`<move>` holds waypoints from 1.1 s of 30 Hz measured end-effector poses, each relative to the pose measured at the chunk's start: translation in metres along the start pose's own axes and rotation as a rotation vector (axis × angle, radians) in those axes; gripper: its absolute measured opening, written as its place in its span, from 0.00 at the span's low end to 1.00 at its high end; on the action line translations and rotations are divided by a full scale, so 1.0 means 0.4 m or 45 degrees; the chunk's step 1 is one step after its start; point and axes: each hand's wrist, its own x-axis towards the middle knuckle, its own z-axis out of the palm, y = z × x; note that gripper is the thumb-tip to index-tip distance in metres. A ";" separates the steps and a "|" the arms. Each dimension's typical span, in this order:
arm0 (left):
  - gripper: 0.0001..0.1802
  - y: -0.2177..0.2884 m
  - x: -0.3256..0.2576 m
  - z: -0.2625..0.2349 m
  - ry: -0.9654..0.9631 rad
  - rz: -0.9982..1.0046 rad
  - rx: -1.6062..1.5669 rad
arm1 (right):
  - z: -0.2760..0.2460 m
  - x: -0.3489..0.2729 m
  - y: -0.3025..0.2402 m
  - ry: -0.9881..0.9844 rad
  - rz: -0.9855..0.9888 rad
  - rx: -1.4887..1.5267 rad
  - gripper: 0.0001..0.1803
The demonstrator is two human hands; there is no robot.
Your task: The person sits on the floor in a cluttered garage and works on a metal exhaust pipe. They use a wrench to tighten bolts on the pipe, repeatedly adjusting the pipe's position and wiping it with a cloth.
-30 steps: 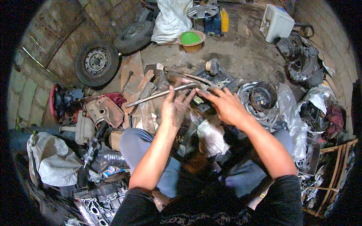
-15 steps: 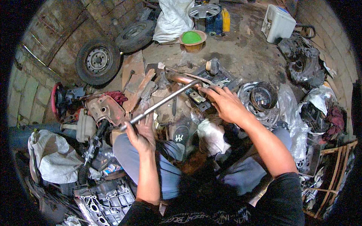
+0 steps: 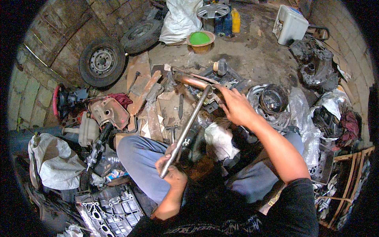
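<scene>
A long steel bar [image 3: 182,136], like a breaker bar, slants from my lap up to the middle of the floor. My left hand [image 3: 172,170] closes round its near end, in front of my bent left leg. At the far end my right hand [image 3: 238,106] curls its fingers over the bar's head; what sits beneath the palm is mostly hidden. Just left of those fingers lies a copper-coloured metal tube [image 3: 193,81], touching or very near the bar's head. Below my right hand a whitish cloth [image 3: 221,141] hangs between my legs.
Beyond the tube stands a dark part with a threaded neck [image 3: 220,67]. A hammer [image 3: 172,132], a wooden plank [image 3: 145,94] and a reddish metal part [image 3: 109,114] lie leftward. Right are a wheel rim [image 3: 256,98] and clear plastic [image 3: 301,130]. Tyres [image 3: 102,62] lean behind; an engine block [image 3: 112,211] sits lower left.
My left hand has swung the bar's near end down and right toward my lap, and its fingers have closed round it. My right hand has stayed at the far end.
</scene>
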 end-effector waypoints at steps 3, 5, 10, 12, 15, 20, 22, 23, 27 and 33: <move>0.21 0.007 -0.014 0.005 -0.105 0.171 0.176 | 0.005 -0.005 0.009 0.026 -0.029 -0.035 0.33; 0.17 0.014 -0.029 0.003 -0.147 0.184 0.219 | 0.004 -0.007 0.006 0.021 -0.052 -0.072 0.31; 0.13 0.033 -0.010 0.008 -0.595 0.454 0.220 | 0.011 -0.016 0.021 0.044 -0.017 -0.023 0.28; 0.15 0.014 -0.030 0.008 -0.732 0.497 0.200 | 0.016 -0.017 0.031 0.053 0.010 0.046 0.25; 0.19 -0.007 -0.119 -0.031 -0.769 -0.659 -0.010 | -0.003 -0.019 0.018 0.021 0.065 0.195 0.25; 0.24 -0.001 -0.160 0.031 -0.797 -0.584 0.170 | -0.031 -0.014 -0.011 -0.024 0.220 0.486 0.35; 0.25 -0.065 -0.191 -0.002 -0.962 -0.221 0.231 | -0.050 -0.019 -0.074 -0.012 0.300 0.444 0.40; 0.25 -0.051 -0.171 0.019 -1.002 -0.029 0.235 | -0.037 -0.020 -0.077 0.029 0.308 0.332 0.38; 0.27 -0.011 -0.146 0.052 -1.005 -0.293 0.194 | -0.016 -0.012 -0.110 0.093 0.229 0.307 0.33; 0.31 -0.022 -0.183 0.056 -1.016 0.241 0.357 | -0.003 -0.004 -0.149 0.129 0.239 0.413 0.29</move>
